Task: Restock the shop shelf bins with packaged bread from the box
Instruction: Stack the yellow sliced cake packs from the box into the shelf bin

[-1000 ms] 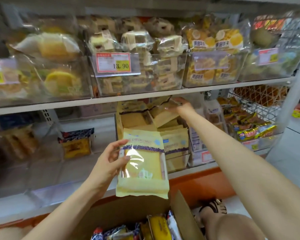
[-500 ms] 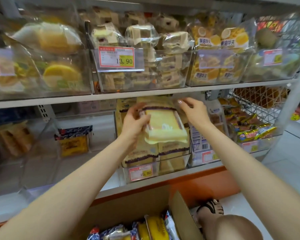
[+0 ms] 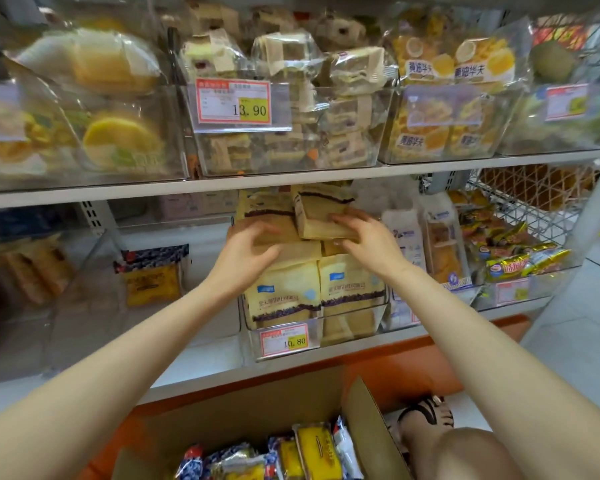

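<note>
While both hands are busy at the top of the clear plastic shelf bin [image 3: 352,327], another loaf is being settled in.
The left hand [image 3: 246,252] has its fingers bent over a flat-lying tan bread packet [image 3: 274,242] on the left stack, too blurred for me to say whether it grips or only presses. Just right of it, a tilted cream bread packet with a dark purple band [image 3: 321,214] rests on the right stack, and its long axis seems to run away from the hands into the shelf. The right hand [image 3: 366,239] is the nearer one and holds it, fingers across its face and thumb tucked beneath. It looks like crinkly paper and film over soft slices, so I'd guess it wants a level push, not a squeeze. Below, the brown cardboard box [image 3: 364,420] holds more glossy wrapped loaves [image 3: 314,448].
</note>
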A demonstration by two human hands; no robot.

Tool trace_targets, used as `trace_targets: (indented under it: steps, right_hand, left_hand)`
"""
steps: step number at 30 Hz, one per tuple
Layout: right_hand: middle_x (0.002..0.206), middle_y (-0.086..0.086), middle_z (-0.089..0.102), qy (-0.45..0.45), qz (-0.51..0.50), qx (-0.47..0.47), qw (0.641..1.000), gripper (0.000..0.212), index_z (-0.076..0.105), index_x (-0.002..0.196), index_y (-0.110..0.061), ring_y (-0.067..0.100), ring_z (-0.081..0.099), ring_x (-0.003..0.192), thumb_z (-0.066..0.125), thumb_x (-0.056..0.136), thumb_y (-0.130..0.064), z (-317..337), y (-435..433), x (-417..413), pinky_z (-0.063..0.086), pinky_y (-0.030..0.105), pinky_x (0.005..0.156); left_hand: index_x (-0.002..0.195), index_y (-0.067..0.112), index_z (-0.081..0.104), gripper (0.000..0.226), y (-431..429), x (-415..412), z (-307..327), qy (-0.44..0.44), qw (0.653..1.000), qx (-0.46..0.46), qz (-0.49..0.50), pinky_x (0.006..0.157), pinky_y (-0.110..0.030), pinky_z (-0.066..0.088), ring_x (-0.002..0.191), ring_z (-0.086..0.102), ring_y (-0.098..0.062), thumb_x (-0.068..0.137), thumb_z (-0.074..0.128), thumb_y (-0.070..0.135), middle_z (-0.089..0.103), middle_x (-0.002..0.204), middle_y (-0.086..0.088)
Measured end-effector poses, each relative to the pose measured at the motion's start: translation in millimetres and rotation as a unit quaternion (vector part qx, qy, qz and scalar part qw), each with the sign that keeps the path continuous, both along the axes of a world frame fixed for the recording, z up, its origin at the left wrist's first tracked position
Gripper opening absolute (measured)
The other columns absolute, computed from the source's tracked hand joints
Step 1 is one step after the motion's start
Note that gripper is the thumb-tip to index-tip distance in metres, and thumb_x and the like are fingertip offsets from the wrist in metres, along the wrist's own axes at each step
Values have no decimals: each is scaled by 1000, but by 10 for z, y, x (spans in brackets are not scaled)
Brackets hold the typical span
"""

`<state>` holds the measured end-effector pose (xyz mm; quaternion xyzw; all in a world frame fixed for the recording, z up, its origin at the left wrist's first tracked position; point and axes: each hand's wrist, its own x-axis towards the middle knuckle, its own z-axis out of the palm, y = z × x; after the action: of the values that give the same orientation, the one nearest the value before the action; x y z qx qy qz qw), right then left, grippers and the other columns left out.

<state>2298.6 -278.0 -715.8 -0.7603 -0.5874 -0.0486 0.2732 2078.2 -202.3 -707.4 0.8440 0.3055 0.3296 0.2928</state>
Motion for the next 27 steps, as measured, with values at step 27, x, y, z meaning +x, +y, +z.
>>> trace_targets:
  steps: [27]
  right_hand:
    - [134, -3, 46, 48, 203, -178, 962, 24, 63, 116, -21, 12, 47, 120, 54, 94, -21, -1415, -884, -1727, 41, 28, 97]
  left_hand:
    - [107, 17, 64, 18, -582, -1630, -2060, 257, 960, -101, -54, 88, -24, 45, 101, 56, -12, 90, 57, 14, 57, 112, 2]
